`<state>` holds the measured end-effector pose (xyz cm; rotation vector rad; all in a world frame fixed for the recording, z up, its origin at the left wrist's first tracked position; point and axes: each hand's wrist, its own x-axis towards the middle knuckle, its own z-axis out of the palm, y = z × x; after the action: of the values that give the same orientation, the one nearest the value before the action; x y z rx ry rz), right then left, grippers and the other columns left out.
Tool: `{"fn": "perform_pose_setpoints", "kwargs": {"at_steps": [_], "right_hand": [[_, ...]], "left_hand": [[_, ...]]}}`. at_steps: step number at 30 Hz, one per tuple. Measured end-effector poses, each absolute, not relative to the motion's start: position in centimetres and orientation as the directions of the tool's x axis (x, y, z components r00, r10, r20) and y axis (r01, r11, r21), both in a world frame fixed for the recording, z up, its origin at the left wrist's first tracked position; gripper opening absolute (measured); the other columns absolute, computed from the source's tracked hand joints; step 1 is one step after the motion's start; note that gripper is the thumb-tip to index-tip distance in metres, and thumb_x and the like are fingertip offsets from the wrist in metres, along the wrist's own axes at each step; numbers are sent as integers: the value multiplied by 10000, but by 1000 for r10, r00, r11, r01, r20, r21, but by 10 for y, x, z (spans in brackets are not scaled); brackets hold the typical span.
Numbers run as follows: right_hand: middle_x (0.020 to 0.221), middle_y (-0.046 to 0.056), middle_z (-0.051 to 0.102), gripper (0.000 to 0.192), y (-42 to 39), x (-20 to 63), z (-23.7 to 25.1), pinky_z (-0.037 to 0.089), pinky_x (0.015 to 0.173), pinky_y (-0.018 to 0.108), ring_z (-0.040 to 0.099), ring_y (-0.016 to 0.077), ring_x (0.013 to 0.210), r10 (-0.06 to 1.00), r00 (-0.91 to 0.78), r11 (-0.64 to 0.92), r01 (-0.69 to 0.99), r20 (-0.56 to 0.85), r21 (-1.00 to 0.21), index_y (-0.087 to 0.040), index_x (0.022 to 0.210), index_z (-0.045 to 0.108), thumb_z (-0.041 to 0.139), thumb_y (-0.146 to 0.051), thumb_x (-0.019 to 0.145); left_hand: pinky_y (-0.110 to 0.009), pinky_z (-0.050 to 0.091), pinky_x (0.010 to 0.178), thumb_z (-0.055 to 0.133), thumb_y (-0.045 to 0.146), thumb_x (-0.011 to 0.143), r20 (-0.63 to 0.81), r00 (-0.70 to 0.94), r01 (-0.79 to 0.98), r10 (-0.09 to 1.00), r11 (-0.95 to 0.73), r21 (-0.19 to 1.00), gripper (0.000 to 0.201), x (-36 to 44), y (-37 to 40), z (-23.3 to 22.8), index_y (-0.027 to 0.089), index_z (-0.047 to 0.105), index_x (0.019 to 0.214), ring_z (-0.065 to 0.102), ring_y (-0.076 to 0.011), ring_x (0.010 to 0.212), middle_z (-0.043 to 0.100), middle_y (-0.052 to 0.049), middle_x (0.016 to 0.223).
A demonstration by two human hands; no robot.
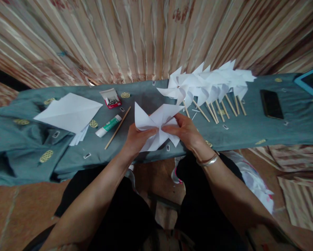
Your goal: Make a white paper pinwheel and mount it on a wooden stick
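A white paper pinwheel (158, 115) without a stick is held just above the near edge of the cloth-covered table. My left hand (140, 138) grips it from the left, thumb pressed near its centre. From the other side my right hand (185, 130) holds it too, its thumb meeting the middle; the fingers beneath are hidden by the paper. Left of my hands lie a wooden stick (118, 128), a green and white glue stick (108, 126) and an open red box of small metal pins (111, 101).
White paper sheets (69, 111) are stacked at the left. Several finished pinwheels (206, 85) on sticks lie overlapping at the back right. Beyond them are a dark phone (271, 104) and a blue-framed object (312, 82). A pleated curtain (135, 42) hangs behind the table (245, 134).
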<state>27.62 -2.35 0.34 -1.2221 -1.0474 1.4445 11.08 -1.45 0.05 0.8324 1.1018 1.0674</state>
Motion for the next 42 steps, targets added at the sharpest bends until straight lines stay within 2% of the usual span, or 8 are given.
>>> {"fn": "perform_pose_setpoints", "kwargs": {"at_steps": [11,21,26,42], "right_hand": [[867,29,729,473,-22,275,2,563,754,414,687,254,818,982,-46,-189,-124,-185,-974,-213,939,663,881,-356,544],[855,9,739,492,-23,274,6,576,751,398,687,230,782,981,-62,-191,-161,-183,-968,-226,927,663,896,-357,514],[817,8,743,517,-23,274,9,575,727,376,692,219,762,977,-73,-211,-194,-201,-958,-223,981,653,881,-372,541],[877,34,748,504,-23,274,3,576,767,408,703,249,839,982,-72,-185,-158,-176,-970,-215,991,658,867,-391,568]], "left_hand": [[-366,561,770,885,268,463,-261,80,-215,962,273,938,325,109,-15,-2,143,752,732,708,-241,775,759,-36,742],[-350,555,752,871,250,484,-250,68,-204,966,258,944,337,109,-15,-4,134,756,778,701,-230,755,757,-37,756],[-329,548,727,872,241,476,-246,52,-208,968,251,945,354,107,-13,-6,134,760,795,686,-206,712,760,-33,759],[-346,550,754,879,254,467,-226,49,-201,973,231,952,341,109,-12,-8,145,740,759,695,-224,757,747,-28,751]]}}
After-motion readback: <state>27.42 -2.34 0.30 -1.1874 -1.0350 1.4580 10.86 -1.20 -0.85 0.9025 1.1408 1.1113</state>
